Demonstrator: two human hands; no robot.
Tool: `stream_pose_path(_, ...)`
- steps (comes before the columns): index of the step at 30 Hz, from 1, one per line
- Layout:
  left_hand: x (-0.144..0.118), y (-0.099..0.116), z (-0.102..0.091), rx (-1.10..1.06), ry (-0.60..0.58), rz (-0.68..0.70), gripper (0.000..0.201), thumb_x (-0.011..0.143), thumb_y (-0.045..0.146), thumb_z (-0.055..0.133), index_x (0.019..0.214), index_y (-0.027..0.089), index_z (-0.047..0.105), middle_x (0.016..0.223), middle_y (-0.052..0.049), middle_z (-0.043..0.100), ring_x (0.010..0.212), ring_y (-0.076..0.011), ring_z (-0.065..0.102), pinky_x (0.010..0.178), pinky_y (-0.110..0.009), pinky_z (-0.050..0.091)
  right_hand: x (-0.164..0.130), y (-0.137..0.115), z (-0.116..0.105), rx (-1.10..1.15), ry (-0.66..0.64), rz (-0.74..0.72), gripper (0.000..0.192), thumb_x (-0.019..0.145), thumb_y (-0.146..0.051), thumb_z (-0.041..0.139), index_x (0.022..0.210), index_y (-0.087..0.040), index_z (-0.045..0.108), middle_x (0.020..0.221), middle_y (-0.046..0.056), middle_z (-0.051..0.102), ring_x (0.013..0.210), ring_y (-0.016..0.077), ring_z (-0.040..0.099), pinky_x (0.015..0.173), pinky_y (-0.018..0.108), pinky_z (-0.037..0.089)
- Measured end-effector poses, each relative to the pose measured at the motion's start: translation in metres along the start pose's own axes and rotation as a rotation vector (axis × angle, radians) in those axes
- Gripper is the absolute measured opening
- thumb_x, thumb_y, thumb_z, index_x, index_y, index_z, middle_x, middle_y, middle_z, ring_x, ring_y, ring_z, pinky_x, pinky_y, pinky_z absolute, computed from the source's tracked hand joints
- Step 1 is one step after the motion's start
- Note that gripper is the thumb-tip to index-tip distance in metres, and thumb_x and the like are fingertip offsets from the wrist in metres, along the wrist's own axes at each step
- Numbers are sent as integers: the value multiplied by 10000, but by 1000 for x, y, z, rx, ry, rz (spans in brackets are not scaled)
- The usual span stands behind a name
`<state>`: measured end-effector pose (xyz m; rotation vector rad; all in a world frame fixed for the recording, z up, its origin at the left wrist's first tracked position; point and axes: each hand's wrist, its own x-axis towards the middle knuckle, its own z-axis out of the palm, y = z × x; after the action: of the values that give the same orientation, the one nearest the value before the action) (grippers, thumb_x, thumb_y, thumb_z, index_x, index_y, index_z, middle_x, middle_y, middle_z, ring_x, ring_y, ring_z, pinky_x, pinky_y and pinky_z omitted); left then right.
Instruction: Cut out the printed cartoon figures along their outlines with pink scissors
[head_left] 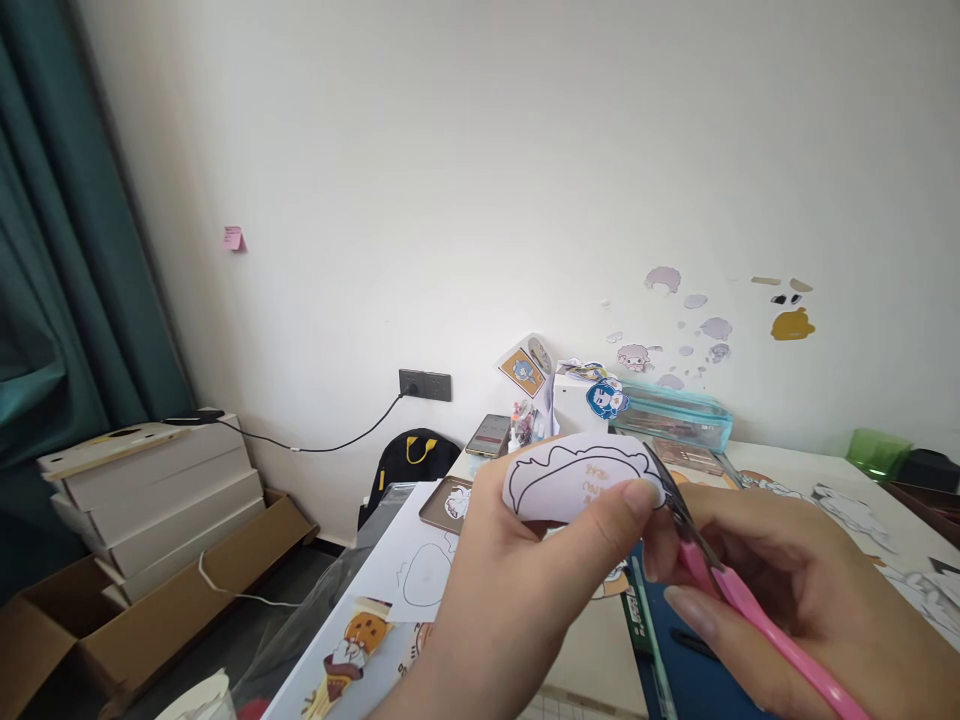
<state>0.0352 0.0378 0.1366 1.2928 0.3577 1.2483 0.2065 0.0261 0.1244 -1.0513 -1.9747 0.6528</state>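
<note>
My left hand (540, 570) pinches a piece of white paper (577, 475) between thumb and fingers. The paper is curved and carries a black wavy outline with faint tan lettering inside it. My right hand (787, 580) grips a pair of scissors (757, 620) with pink handles. Their dark blades meet the paper's right edge, right beside my left thumb. Part of the blades and the lower handle is hidden by my fingers. Both hands are above the desk, over a dark blue surface (675, 640) and a green pen-like packet (637, 620).
Paper cutouts (349, 650), a phone (489, 435), a brown tray (442, 500) and a teal clear pencil case (675, 415) lie on the white desk. A green cup (877, 455) is at the right. White boxes (165, 490) and an open carton (210, 570) stand on the left.
</note>
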Motion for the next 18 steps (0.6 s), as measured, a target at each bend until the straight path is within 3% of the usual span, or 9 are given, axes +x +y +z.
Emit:
stream_pose_path(7, 1, 2, -1, 69, 4, -14, 225, 867, 169, 659, 646, 201, 688, 651, 98, 692, 679, -12, 664, 642, -34, 490, 0, -2, -3, -64, 2, -87, 157, 806, -158, 554, 767, -309, 567, 619, -55, 556, 529, 144, 564, 473, 218, 499)
stream_pose_path(18, 0, 3, -4, 140, -19, 3, 237, 862, 171, 664, 631, 211, 703, 665, 99, 715, 703, -21, 679, 669, -39, 486, -5, 9, -10, -195, -76, -50, 155, 852, -170, 537, 772, -300, 507, 646, -65, 531, 515, 135, 551, 443, 223, 472)
